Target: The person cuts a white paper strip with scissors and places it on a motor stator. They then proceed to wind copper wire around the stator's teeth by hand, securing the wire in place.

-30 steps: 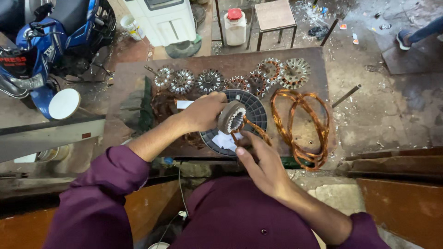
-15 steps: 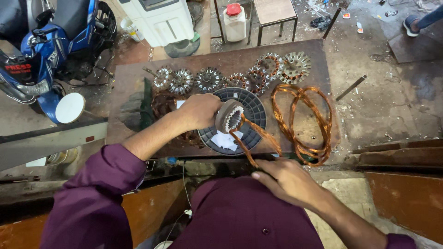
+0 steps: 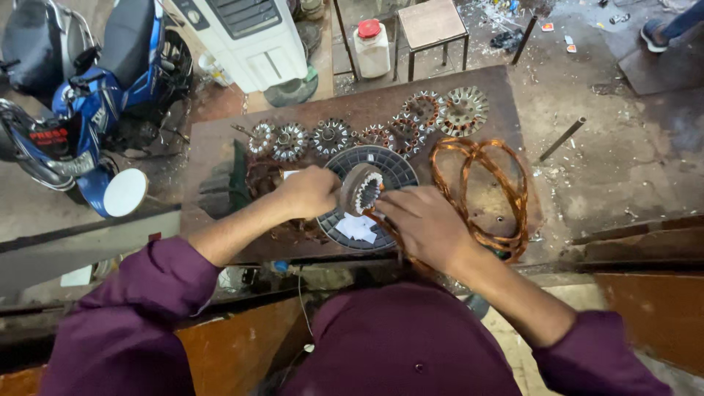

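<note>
My left hand (image 3: 309, 192) grips a round slotted stator core (image 3: 361, 188), held on edge above a dark ribbed disc (image 3: 392, 166) on the brown workbench (image 3: 227, 139). My right hand (image 3: 422, 221) is right beside the core, fingers pinched on a strand of copper wire (image 3: 381, 224) that runs down from it. A large loose coil of copper wire (image 3: 480, 187) lies on the bench to the right of that hand. A white scrap of paper (image 3: 357, 228) lies on the disc under the core.
Several wound stators (image 3: 331, 136) lie in a row along the bench's far side. Beyond stand a white cooler (image 3: 242, 37), a white jug with a red cap (image 3: 372, 48) and a stool (image 3: 433, 26). A blue motorbike (image 3: 88, 110) is parked at left.
My right hand, which had pulled back toward my body with the wire, has come forward again to the core. My left hand has kept its hold on the core.
</note>
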